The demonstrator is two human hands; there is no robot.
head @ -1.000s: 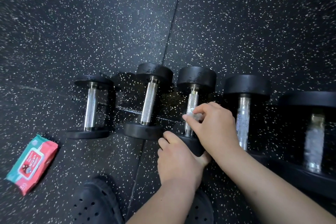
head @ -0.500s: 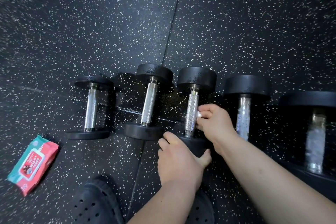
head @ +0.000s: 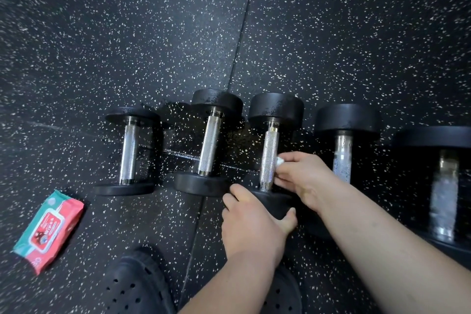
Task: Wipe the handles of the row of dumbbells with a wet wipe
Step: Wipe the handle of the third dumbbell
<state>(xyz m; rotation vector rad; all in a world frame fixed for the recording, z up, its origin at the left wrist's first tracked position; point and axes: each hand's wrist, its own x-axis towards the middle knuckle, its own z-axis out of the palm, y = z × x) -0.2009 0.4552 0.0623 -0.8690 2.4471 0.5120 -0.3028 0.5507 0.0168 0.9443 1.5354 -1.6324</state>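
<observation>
A person's left hand (head: 251, 222), just beyond a pair of black perforated clogs (head: 135, 285), grips the near head (head: 270, 202) of the third dumbbell (head: 276, 109) from the left. The right hand (head: 303, 178) pinches a crumpled white wet wipe (head: 279, 161) against the right side of that dumbbell's knurled steel handle (head: 269, 145), at its lower half. A red-and-teal wipes pack (head: 48, 231) lies near the left edge of the speckled black rubber floor (head: 102, 33). Five dumbbells lie side by side, handles running near to far, the fifth dumbbell (head: 443, 186) at the right edge.
</observation>
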